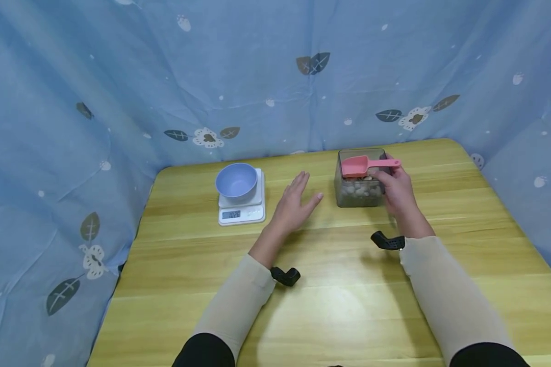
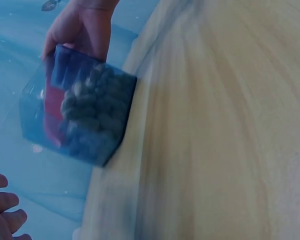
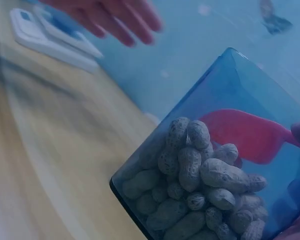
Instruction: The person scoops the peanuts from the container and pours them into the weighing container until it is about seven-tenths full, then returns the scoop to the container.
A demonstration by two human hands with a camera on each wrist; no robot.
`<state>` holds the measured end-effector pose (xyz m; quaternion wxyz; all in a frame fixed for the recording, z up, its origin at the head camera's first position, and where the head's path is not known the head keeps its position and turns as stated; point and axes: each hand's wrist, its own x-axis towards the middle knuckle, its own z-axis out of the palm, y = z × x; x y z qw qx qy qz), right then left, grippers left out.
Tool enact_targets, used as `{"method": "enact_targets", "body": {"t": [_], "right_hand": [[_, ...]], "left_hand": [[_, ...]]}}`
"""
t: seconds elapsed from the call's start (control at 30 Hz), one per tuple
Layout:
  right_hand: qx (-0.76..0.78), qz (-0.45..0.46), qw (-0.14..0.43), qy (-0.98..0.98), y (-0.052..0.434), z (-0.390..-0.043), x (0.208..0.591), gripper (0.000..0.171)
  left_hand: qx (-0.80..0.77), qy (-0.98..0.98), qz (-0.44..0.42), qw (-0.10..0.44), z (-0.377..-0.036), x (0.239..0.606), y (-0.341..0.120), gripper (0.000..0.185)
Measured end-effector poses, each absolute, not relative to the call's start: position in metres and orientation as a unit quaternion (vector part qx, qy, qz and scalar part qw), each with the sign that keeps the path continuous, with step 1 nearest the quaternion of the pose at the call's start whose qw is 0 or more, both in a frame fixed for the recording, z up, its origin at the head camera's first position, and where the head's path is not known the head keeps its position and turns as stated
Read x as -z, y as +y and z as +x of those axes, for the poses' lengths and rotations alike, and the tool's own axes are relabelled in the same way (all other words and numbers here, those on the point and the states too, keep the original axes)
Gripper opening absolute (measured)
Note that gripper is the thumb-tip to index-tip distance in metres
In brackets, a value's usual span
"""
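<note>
My right hand (image 1: 398,191) grips the right wall of a clear, dark-tinted square container (image 1: 359,201), its thumb over the rim. Unshelled peanuts (image 3: 190,170) fill the container's lower part. A pink scoop (image 1: 355,166) lies inside on top, its handle extending over the right rim above my hand; the thumb is close to the handle, but contact is unclear. My left hand (image 1: 293,205) hovers with straight fingers between the container and a white kitchen scale (image 1: 255,213), holding nothing. On the scale sits a lavender bowl (image 1: 236,181); its inside looks bare.
The scale's display (image 1: 231,214) shows digits that seem to read 1026. Everything stands toward the back of a wooden table (image 1: 330,306). A blue patterned curtain (image 1: 266,76) hangs behind the table and along both sides.
</note>
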<state>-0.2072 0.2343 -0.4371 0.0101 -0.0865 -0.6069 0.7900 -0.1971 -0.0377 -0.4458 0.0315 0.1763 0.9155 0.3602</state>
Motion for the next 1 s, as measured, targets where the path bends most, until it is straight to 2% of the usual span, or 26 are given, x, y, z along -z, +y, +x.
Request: {"method": "enact_targets", "body": {"t": [0.3,0.53,0.83,0.9,1.0], "right_hand": [[-0.758,-0.05,-0.017,-0.65,0.18,-0.208,0.442,0.078],[-0.746,-0.04,-0.011,-0.665,0.151,-0.205,0.444,0.08],[-0.654,-0.012,0.014,-0.756,0.151,-0.203,0.431,0.103],[-0.605,0.006,0.017,-0.796,0.154,-0.205,0.427,0.1],[-0.508,0.044,0.02,-0.86,0.159,-0.21,0.42,0.082]], "left_hand": [[-0.4,0.9,0.17,0.031,-0.198,0.438,-0.049,0.075],[-0.405,0.898,0.172,0.013,-0.198,0.436,-0.058,0.07],[-0.386,0.902,0.19,-0.013,-0.198,0.438,-0.066,0.065],[-0.374,0.907,0.195,-0.016,-0.199,0.439,-0.066,0.066],[-0.354,0.914,0.198,-0.017,-0.199,0.439,-0.067,0.067]]}}
